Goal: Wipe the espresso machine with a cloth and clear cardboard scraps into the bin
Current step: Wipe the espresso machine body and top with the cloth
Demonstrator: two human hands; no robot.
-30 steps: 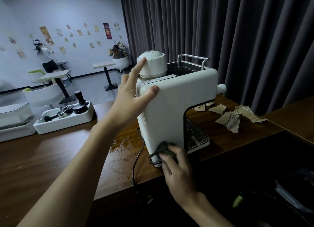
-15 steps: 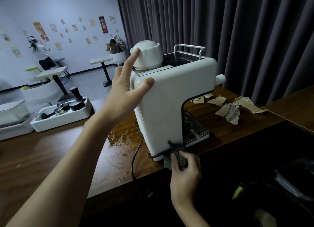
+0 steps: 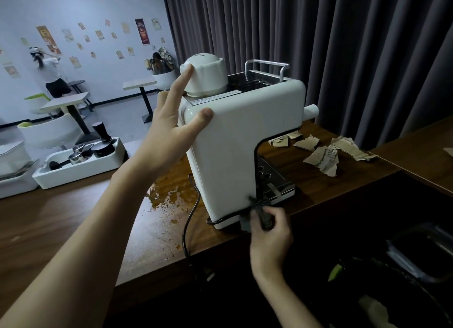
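The white espresso machine stands on the brown wooden counter, smooth and shiny, with a round cap on top and torn cardboard scraps lying near it. The left hand rests on its top corner, fingers straight and spread, thumb on the side. The right hand curls its fingers round a dark cloth at the machine's bottom edge.

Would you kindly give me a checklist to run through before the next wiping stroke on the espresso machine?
1. Left hand braces espresso machine: ok.
2. Right hand grips cloth: ok.
3. Cloth touches machine's lower corner: ok.
4. Power cord clear of cloth: cannot tell.
5. Cardboard scraps off the counter: not ok.
6. Brown spill beside machine wiped: not ok.
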